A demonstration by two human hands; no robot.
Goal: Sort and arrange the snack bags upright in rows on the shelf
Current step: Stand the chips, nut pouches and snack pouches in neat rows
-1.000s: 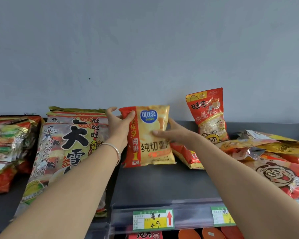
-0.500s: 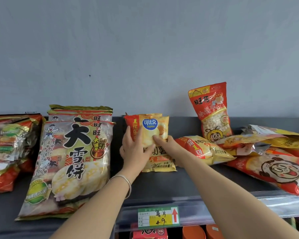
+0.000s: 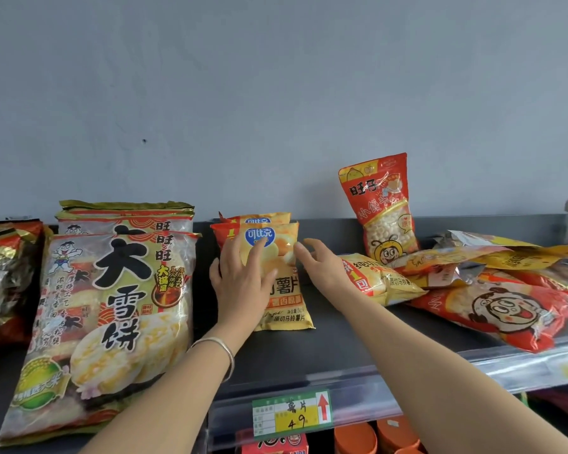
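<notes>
A yellow chip bag (image 3: 286, 290) with a red left edge stands upright on the dark shelf (image 3: 325, 348), against a second identical bag (image 3: 259, 219) behind it. My left hand (image 3: 243, 283) lies flat on its front with the thumb at its left edge, holding it up. My right hand (image 3: 322, 267) hovers at the bag's right edge with its fingers apart, holding nothing. A third yellow chip bag (image 3: 381, 283) lies on its side just right of my right wrist.
Large rice-cracker bags (image 3: 112, 306) lean in a row at the left, with more bags (image 3: 4, 267) beyond. A red bag (image 3: 381, 204) leans on the wall. A loose pile (image 3: 489, 257) and a red face-print bag (image 3: 505, 309) lie at the right. A price tag (image 3: 292, 414) marks the shelf's front edge.
The chip bag went from held up in the air to standing at the back of the shelf. My left hand moved onto its front. My right hand came off its right side.
</notes>
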